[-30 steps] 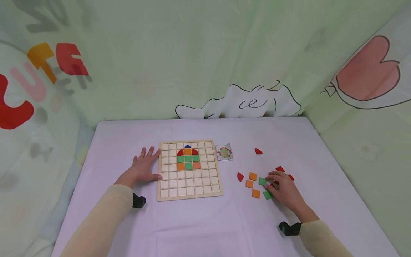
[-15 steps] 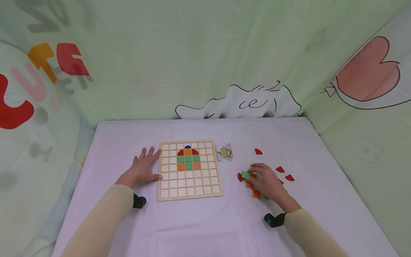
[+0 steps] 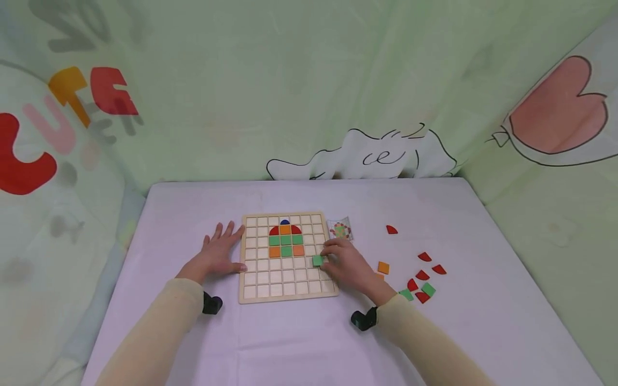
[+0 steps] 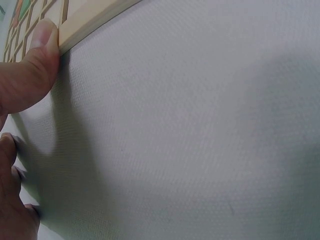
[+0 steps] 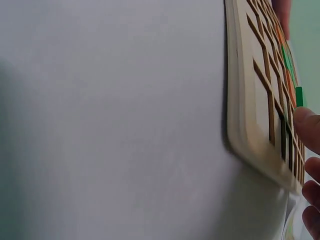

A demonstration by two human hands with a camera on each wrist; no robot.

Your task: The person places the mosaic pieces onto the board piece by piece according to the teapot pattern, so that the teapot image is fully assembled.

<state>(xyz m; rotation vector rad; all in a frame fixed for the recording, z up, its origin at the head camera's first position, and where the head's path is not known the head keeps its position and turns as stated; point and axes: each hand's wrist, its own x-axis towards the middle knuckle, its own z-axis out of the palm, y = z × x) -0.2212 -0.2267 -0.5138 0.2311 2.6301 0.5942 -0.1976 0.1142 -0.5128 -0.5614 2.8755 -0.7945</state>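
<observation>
A wooden grid board [image 3: 256, 294] lies on the table with square cells. Orange, green, red and blue tiles fill several cells in its upper middle. My left hand [image 3: 219, 256] rests at the board's left edge with fingers spread; the left wrist view shows its thumb [image 4: 37, 65] on the frame. Over the right part of the board, my right hand [image 3: 350, 265] pinches a green square tile [image 3: 317, 260] between thumb and fingers. In the right wrist view that green tile [image 5: 299, 96] stands out above the grid at the thumb tip.
A small printed pattern card [image 3: 340, 229] lies against the board's right side, partly behind my right hand. Farther right are loose red quarter-round tiles [image 3: 439, 269], green square tiles [image 3: 428, 289] and orange square tiles [image 3: 383, 267], some hidden by my right arm.
My right hand has picked up a green tile from the loose pieces and carried it left to above the board. The left hand has stayed at the board's edge.
</observation>
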